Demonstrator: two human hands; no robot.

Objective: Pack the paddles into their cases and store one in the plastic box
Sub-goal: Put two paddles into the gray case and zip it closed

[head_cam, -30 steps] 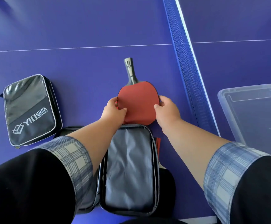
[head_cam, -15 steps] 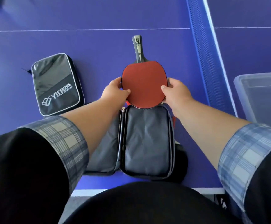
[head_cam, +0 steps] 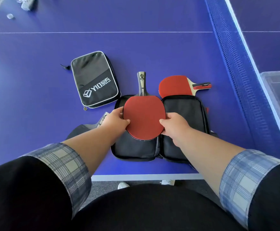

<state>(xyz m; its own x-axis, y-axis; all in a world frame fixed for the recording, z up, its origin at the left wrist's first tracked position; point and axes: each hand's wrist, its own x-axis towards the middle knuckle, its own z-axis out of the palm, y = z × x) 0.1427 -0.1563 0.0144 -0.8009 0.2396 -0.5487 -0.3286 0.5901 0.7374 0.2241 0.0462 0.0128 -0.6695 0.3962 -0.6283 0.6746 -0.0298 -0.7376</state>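
A red paddle (head_cam: pixel 144 117) with a dark handle lies over the left half of an open black case (head_cam: pixel 184 127) near the table's front edge. My left hand (head_cam: pixel 115 120) pinches the blade's left edge and my right hand (head_cam: pixel 174 125) pinches its right edge. A second red paddle (head_cam: pixel 174 86) with a wooden, red-striped handle lies just behind the case's right half. A closed black case (head_cam: pixel 94 79) with white lettering lies to the left. The clear plastic box (head_cam: pixel 279 95) shows at the right edge.
The blue net (head_cam: pixel 236 64) runs diagonally between the cases and the plastic box. A dark flat item (head_cam: pixel 80 130) with a label lies partly under my left forearm. Small grey objects (head_cam: pixel 25 3) sit at the far left corner. The table's front edge (head_cam: pixel 142 177) is close to my body.
The paddle has been drawn back from beyond the case onto its left half. The case now lies fully open, and the second paddle behind it has come into sight.
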